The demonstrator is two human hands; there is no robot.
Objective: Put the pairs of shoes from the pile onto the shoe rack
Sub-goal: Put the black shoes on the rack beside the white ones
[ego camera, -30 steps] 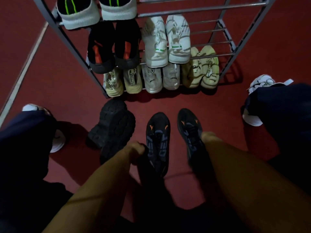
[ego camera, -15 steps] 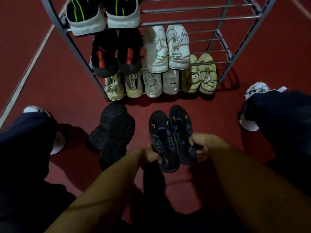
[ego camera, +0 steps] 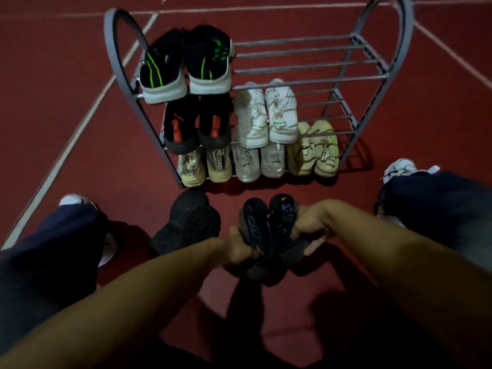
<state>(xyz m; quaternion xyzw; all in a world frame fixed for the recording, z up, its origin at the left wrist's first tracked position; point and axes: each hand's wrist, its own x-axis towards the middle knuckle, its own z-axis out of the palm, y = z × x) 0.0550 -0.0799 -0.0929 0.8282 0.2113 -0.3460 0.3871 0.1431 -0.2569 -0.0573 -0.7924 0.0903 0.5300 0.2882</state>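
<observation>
A pair of dark shoes with orange marks (ego camera: 269,230) is held off the red floor, pressed side by side, toes toward the rack. My left hand (ego camera: 239,246) grips the left shoe's side and my right hand (ego camera: 310,225) grips the right shoe. The grey metal shoe rack (ego camera: 306,67) stands just beyond, with three tiers. Its top tier holds a black-and-green pair (ego camera: 186,67) at the left. The middle tier holds a black-and-orange pair (ego camera: 197,123) and a white pair (ego camera: 267,113). Three pale pairs fill the bottom tier (ego camera: 255,161).
A black chunky pair (ego camera: 187,222) lies soles-up on the floor left of my hands. My knees in dark trousers (ego camera: 53,251) flank the scene, with white shoes (ego camera: 399,167) on my feet. White lines cross the red floor (ego camera: 80,123).
Both hands have brought the two dark shoes together and lifted them toward the rack. The view has tilted up, showing the whole rack.
</observation>
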